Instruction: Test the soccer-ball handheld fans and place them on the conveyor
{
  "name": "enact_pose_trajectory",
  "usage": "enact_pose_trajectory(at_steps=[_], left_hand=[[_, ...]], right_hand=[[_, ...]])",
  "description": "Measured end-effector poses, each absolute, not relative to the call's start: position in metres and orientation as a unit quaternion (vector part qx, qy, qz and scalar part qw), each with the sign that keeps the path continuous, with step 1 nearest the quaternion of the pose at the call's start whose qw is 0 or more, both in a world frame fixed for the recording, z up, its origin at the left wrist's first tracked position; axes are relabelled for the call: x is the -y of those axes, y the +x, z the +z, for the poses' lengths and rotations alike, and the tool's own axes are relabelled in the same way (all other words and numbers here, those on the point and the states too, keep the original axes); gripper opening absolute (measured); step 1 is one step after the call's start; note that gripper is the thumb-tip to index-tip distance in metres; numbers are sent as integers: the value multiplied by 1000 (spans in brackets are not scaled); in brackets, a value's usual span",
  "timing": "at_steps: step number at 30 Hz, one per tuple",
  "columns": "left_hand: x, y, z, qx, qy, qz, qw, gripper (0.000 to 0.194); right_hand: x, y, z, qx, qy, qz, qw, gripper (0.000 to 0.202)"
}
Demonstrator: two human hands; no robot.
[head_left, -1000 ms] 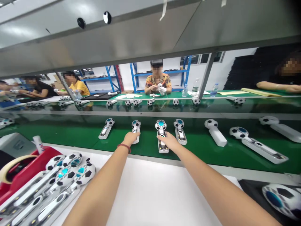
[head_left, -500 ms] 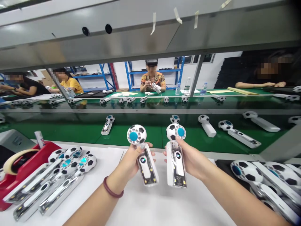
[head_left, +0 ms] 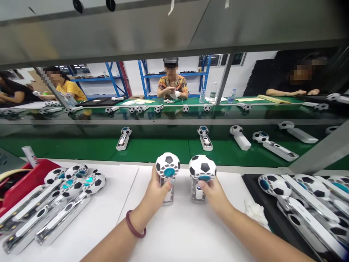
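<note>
My left hand (head_left: 156, 192) is wrapped around the clear handle of a soccer-ball handheld fan (head_left: 168, 162), thumb across the front. A matching handheld fan (head_left: 202, 165) is gripped in my right hand (head_left: 214, 193), its thumb just under the ball head. Both fans stand side by side, a small gap between them, above the white work surface (head_left: 174, 233). Their black-and-white heads lean toward me, each with a blue disc low on the front. The handles look foreshortened, and my fingers hide part of them.
More fans (head_left: 69, 185) lie at left beside a red tape dispenser (head_left: 32, 176). Others fill a black tray (head_left: 252, 182) at right, near crumpled white tissue (head_left: 256, 213). Several fans rest on the green belt (head_left: 163, 147) ahead. Beyond it sit co-workers, and a metal shelf (head_left: 174, 32) hangs overhead.
Both fans have tipped, their heads turning down toward me and the handles foreshortening. My view has dipped slightly. Across the belt, a co-worker's hands have come together lower.
</note>
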State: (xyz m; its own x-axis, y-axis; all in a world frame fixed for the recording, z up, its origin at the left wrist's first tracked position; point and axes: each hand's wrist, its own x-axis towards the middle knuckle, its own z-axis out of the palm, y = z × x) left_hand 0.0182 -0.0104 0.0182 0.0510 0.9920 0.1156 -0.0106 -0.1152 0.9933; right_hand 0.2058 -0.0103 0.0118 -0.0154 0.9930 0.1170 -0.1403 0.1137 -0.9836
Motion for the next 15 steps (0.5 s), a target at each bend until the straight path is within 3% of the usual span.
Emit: enact_pose_trajectory(at_steps=[3, 6, 10, 15], left_hand=[[18, 13, -3, -447, 540, 430, 569, 57], [21, 12, -10, -405, 456, 406, 680, 55], [18, 11, -3, -371, 364, 408, 751, 48], [17, 10, 0, -364, 365, 404, 756, 39]], right_hand=[[8, 203, -2, 468, -418, 607, 488, 45], [6, 198, -8, 396, -383, 676, 489, 36], [7, 193, -10, 367, -342, 714, 488, 53], [10, 191, -8, 362, -326, 748, 452, 66]])
